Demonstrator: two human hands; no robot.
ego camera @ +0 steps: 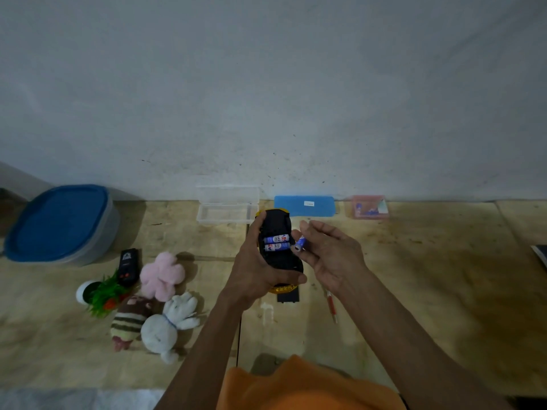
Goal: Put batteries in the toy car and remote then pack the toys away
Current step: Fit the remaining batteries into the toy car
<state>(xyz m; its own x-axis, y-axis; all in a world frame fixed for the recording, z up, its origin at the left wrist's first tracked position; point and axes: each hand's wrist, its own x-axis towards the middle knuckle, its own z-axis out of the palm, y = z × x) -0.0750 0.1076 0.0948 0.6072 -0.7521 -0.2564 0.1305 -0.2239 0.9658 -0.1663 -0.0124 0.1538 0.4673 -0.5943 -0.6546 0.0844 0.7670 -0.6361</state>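
Observation:
My left hand (pixel 251 270) grips the yellow toy car (pixel 279 226) upside down above the table, its black underside facing me. Two blue batteries (pixel 276 242) lie side by side in the open compartment. My right hand (pixel 328 253) pinches a third blue battery (pixel 299 244) just right of the compartment. The black battery cover (pixel 287 297) lies on the table under the car. The black remote (pixel 128 266) lies to the left. Beside it are a pink plush (pixel 161 275), a striped plush (pixel 130 319) and a white plush (pixel 168 324).
A large tub with a blue lid (pixel 59 223) stands at the far left. An open clear plastic box (pixel 226 207), a blue lid (pixel 305 206) and a small pink box (pixel 370 207) line the wall. A red screwdriver (pixel 331 306) and a toy plant (pixel 100 294) lie on the table.

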